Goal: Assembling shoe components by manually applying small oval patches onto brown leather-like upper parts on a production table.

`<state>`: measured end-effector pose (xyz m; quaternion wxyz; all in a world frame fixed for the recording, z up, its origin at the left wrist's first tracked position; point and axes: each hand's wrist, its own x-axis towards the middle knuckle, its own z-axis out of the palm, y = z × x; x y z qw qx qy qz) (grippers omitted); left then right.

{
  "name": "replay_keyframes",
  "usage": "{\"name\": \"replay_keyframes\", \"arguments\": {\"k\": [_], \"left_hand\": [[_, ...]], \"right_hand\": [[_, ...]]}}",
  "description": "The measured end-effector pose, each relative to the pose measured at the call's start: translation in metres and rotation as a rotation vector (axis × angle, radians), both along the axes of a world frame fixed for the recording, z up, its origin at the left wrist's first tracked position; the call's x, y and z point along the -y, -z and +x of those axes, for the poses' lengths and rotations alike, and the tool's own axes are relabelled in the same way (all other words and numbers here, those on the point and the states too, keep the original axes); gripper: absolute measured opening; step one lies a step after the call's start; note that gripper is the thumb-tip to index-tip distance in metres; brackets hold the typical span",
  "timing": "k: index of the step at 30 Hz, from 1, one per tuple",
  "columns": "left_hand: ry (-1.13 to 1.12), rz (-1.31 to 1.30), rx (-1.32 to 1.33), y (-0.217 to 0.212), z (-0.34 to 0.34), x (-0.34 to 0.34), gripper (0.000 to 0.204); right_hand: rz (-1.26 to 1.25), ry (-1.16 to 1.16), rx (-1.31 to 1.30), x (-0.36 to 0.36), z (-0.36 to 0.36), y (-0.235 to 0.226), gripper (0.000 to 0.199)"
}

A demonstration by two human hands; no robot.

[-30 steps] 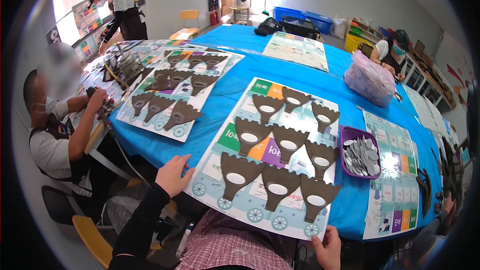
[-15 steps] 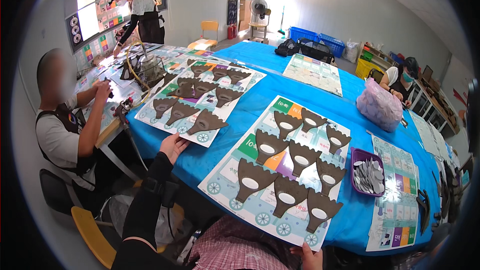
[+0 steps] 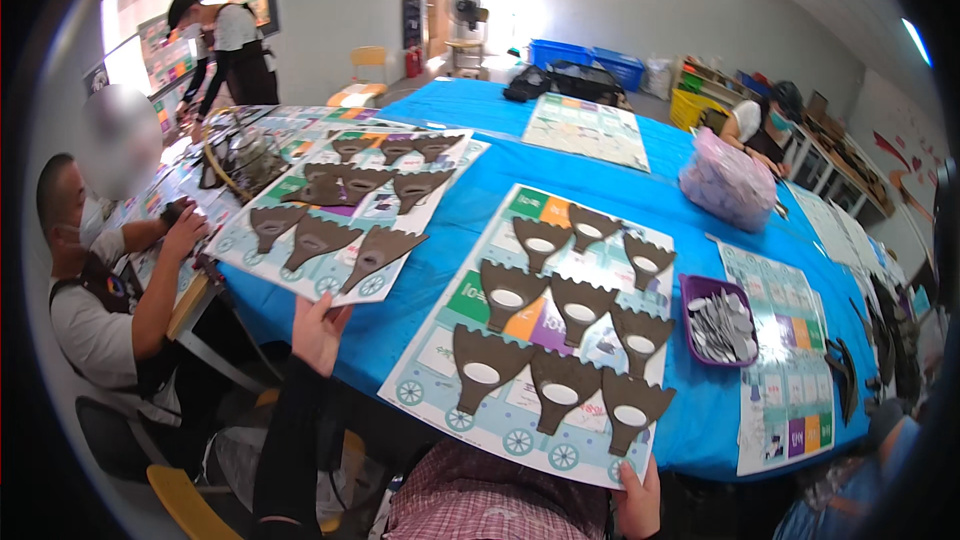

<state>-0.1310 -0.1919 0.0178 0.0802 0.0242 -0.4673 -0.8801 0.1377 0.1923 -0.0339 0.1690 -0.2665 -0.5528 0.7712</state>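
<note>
Pinched between the fingers of my left hand (image 3: 318, 333) is the near edge of a printed board (image 3: 400, 262). Several dark, fan-shaped pieces with scalloped tops and oval openings (image 3: 323, 240) lie on it. My right hand (image 3: 638, 502) grips the lower right corner of another printed board (image 3: 420, 365), thumb on top. This board carries several similar dark pieces (image 3: 563, 368), each with a white oval (image 3: 558, 394) in its middle. Right of it stands a purple basket (image 3: 742, 364) full of white ovals (image 3: 720, 328).
A blue cover (image 3: 480, 172) spreads over the table. Further printed boards (image 3: 780, 440) lie at the right, beside dark curved strips (image 3: 842, 380). A pink plastic bag (image 3: 727, 180) stands farther back. One co-worker (image 3: 110, 300) sits at the left, another (image 3: 235, 50) stands behind, a third (image 3: 765, 125) is far right.
The view has turned somewhat to the right. My right hand has come further onto the corner of its board. My left hand still holds the left board's edge.
</note>
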Motion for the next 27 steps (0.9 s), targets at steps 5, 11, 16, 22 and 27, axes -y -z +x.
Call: {"name": "replay_keyframes", "arguments": {"k": [5,11,16,22,27], "left_hand": [[0.034,0.065,-0.015,-0.026,0.088,-0.051,0.044],[0.215,0.080,0.151,-0.017,0.146,-0.139,0.042],[0.402,0.071,0.168,0.001,0.162,-0.183,0.039],[0.516,-0.073,0.224,0.023,0.184,-0.197,0.037],[0.738,-0.008,0.214,0.038,0.203,-0.211,0.043]], "right_hand": [[0.022,-0.260,0.049,-0.016,-0.008,-0.022,0.050],[0.201,-0.226,0.129,-0.042,-0.010,-0.032,0.070],[0.958,-0.004,0.304,-0.109,-0.009,-0.063,0.043],[1.439,0.120,0.084,-0.202,-0.082,-0.082,0.016],[1.719,0.004,0.270,-0.244,-0.130,-0.062,0.012]]}}
